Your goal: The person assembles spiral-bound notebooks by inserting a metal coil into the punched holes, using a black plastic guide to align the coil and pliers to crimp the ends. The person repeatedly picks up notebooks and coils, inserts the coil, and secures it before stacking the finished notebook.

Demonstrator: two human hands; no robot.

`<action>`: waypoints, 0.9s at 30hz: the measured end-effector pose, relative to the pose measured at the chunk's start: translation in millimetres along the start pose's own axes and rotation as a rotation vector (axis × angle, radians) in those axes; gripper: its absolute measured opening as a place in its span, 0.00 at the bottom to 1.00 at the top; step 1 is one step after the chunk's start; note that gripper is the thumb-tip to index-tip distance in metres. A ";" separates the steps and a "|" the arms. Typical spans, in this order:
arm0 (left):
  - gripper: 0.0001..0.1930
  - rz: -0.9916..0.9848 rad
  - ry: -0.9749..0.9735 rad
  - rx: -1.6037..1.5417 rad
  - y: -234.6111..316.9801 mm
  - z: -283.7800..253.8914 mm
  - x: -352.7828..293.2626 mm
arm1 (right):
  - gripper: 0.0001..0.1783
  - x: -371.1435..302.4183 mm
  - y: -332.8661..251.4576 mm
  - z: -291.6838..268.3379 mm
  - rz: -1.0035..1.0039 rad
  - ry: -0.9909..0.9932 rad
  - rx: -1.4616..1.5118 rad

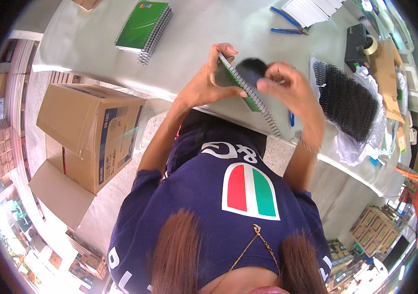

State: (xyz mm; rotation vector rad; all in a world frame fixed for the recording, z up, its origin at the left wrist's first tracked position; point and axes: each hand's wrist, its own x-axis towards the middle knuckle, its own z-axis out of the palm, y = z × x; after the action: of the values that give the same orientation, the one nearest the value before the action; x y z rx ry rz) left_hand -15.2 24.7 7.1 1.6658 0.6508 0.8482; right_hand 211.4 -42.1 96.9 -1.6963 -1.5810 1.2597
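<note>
My left hand [208,78] is closed round a green spiral notebook [254,104], fingers at its top end and thumb across its coil side. A wire coil [246,85] runs along the notebook's edge, and its loose end sticks out past the cover toward me. Just right of the coil, my right hand [283,81] hovers with curled fingers and the thumb set apart, slightly blurred; I see nothing gripped in it. Close to its fingertips is a round black thing [251,68], too blurred to name.
Green spiral notebooks [145,27] lie stacked at the far left of the table. Blue-handled pliers [287,24] lie near a stack of white sheets [312,11]. Black coils [346,100] rest on plastic at right, near a tape dispenser [357,46]. A cardboard box [88,132] stands at left.
</note>
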 end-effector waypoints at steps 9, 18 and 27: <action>0.52 -0.021 -0.008 -0.063 -1.3 3.3 -2.8 | 0.27 -3.0 -6.6 1.1 -0.246 -0.029 0.122; 0.52 -0.030 0.009 -0.070 3.7 1.9 -0.1 | 0.29 9.5 -15.9 8.2 -0.265 0.039 -0.019; 0.36 -0.034 0.276 0.041 8.3 30.8 -6.4 | 0.27 6.5 24.1 5.0 -0.197 0.586 -0.094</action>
State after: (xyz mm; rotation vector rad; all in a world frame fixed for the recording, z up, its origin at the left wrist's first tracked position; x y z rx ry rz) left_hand 5.8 -0.1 9.5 1.5828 0.8877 1.0573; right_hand 218.3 -42.0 72.4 -1.7066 -1.4098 0.5252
